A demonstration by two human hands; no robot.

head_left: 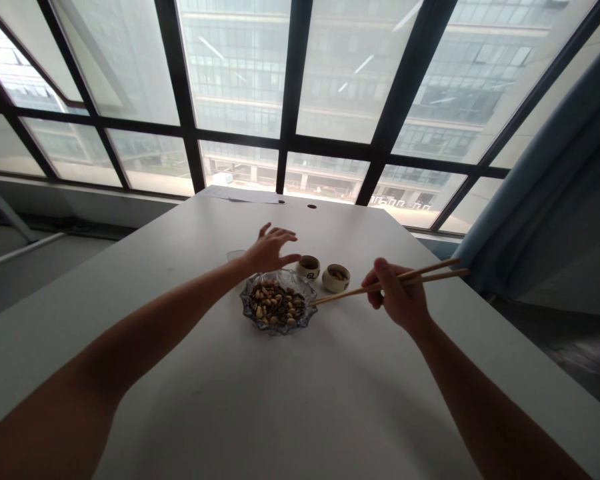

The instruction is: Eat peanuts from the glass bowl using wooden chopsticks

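Note:
My right hand [393, 293] grips a pair of wooden chopsticks [347, 293], whose tips come together at the right rim of a clear scalloped glass bowl [247, 308]. Mixed nuts and dark seeds [276, 303] fill the bowl. Over its far side my left hand [273, 249] hovers with fingers apart and nothing in them, close to a small cream cup [308, 267] with a dark character on it. A second such cup [336, 278] stands to its right, with some nuts inside. What the first cup holds is too dark to make out.
A translucent container [236, 255] is partly hidden behind my left forearm. Papers [240, 194] lie at the far end of the white table [260, 413], near two dark round holes. Windows rise beyond, and a blue curtain [540, 160] hangs at the right.

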